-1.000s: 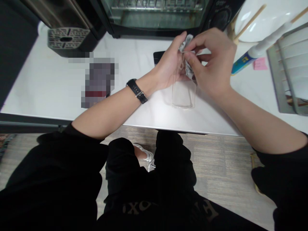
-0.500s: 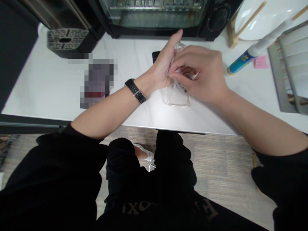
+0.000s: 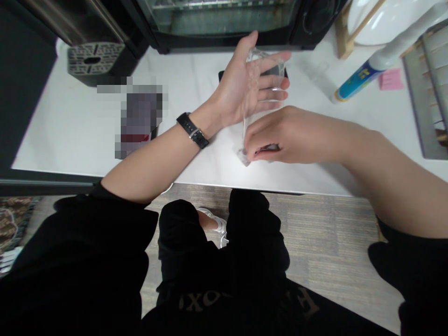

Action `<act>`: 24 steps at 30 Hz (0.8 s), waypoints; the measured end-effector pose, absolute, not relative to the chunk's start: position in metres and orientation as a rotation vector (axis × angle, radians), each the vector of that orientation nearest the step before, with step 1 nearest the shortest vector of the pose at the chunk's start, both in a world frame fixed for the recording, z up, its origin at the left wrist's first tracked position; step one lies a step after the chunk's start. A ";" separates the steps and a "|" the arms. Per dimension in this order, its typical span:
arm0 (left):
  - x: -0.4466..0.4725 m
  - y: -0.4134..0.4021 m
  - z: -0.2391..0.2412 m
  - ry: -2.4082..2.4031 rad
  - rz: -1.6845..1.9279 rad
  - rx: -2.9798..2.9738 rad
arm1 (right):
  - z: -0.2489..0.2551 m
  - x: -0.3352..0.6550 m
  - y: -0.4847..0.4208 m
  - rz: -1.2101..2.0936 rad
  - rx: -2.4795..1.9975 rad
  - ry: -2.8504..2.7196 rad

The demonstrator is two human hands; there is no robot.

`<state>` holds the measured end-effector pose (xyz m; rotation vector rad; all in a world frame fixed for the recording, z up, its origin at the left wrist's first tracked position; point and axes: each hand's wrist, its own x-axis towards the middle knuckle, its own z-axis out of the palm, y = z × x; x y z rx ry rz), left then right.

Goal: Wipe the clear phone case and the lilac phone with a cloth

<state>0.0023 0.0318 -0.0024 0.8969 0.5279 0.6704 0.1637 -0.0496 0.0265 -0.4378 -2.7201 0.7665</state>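
My left hand [image 3: 241,84] is palm up with its fingers spread and stretched out, and the thumb points away. A clear phone case [image 3: 282,70] lies over its palm and fingers, which show through it. Below it, my right hand [image 3: 276,135] is closed, knuckles up, at the near end of the case. A crumpled translucent piece [image 3: 242,156] sticks out from under its fingertips; whether it is film or a wipe I cannot tell. Behind my left hand lies a flat black object [image 3: 221,74], mostly hidden.
A blurred-out flat object [image 3: 142,121] lies left on the white counter [image 3: 63,126]. A toaster oven [image 3: 227,28] and a machine with a drip tray [image 3: 94,58] stand behind. On the right are a blue-and-white tube [image 3: 357,81], pink sticky notes [image 3: 391,79] and a dish rack [image 3: 425,93].
My right hand has moved from over my left palm down towards me, to the near end of the case. The left fingers, hidden before, now show spread out.
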 end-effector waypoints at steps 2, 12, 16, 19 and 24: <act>0.000 0.030 0.001 0.533 0.675 0.912 | 0.032 0.169 -0.047 0.830 -0.489 -2.718; 0.002 0.036 -0.014 0.460 0.716 0.845 | 0.031 0.192 -0.023 0.634 -0.667 -2.569; 0.006 0.035 -0.012 0.483 0.721 0.828 | 0.030 0.199 -0.015 0.410 -0.884 -2.417; 0.005 0.035 -0.012 0.402 0.675 0.837 | 0.030 0.195 -0.016 0.304 -1.022 -2.289; 0.008 0.028 -0.010 0.390 0.702 0.826 | 0.025 0.179 -0.026 0.219 -1.237 -2.061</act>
